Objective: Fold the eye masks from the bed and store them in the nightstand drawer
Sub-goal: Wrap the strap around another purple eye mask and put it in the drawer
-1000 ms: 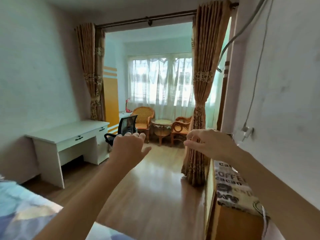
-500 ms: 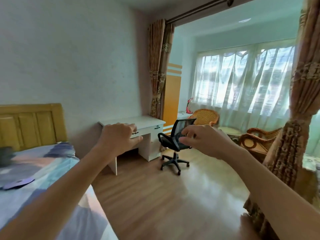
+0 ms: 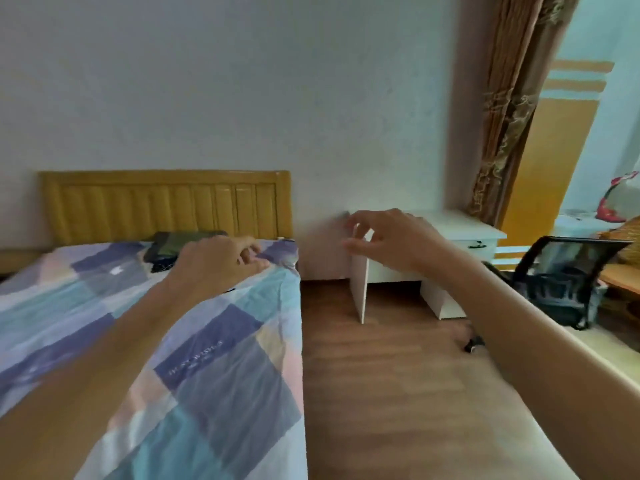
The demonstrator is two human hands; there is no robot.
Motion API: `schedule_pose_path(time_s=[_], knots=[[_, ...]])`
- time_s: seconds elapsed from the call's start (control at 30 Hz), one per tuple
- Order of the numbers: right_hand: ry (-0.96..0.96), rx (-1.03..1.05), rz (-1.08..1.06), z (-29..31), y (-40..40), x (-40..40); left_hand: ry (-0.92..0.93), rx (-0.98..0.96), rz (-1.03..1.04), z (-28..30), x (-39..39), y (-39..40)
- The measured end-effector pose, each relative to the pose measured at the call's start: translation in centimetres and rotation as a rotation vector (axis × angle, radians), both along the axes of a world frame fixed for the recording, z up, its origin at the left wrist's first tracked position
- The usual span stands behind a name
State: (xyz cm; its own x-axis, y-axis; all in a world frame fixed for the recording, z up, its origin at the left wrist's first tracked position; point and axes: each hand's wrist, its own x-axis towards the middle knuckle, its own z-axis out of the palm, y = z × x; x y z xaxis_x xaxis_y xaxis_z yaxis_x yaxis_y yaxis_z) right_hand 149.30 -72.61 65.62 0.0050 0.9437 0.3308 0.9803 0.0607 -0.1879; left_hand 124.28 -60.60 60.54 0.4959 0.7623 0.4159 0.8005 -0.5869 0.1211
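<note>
A bed [image 3: 214,368] with a patchwork cover in blue, purple and pink fills the lower left, its yellow wooden headboard [image 3: 166,206] against the wall. A dark folded cloth [image 3: 173,242] lies near the headboard; small dark items beside it are mostly hidden behind my left hand, and I cannot tell if they are eye masks. My left hand [image 3: 218,261] hovers over the bed with fingers loosely curled, holding nothing. My right hand [image 3: 384,240] is raised in the air beside the bed, fingers apart and empty. The nightstand is out of view.
A white desk [image 3: 446,237] with a drawer stands against the wall right of the bed. A black office chair [image 3: 568,282] sits further right, by brown curtains [image 3: 512,109]. Wooden floor [image 3: 388,393] runs between bed and desk, with a small dark object [image 3: 472,344] on it.
The view has swung left from the window and sitting area to the bed and headboard. Both hands stay raised and empty in front of me.
</note>
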Motion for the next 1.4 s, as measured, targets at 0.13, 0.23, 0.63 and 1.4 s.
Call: schedule_pose_path(time_s=[0.13,0.23,0.63,1.4], knots=[[-0.005,-0.018,0.206,-1.1,6.0,4.6,0.038,-0.106,0.227,-3.1,2.2,2.3],[0.02,-0.043,0.301,-1.9,9.1,9.5,0.063,-0.113,0.294,-2.6,6.9,3.5],[-0.008,-0.171,0.483,-7.2,25.6,19.6,0.072,-0.2,0.435,-3.5,17.3,13.1],[-0.022,-0.355,0.855,-15.7,82.3,15.1,-0.15,-0.347,0.683,-13.8,18.7,62.1]])
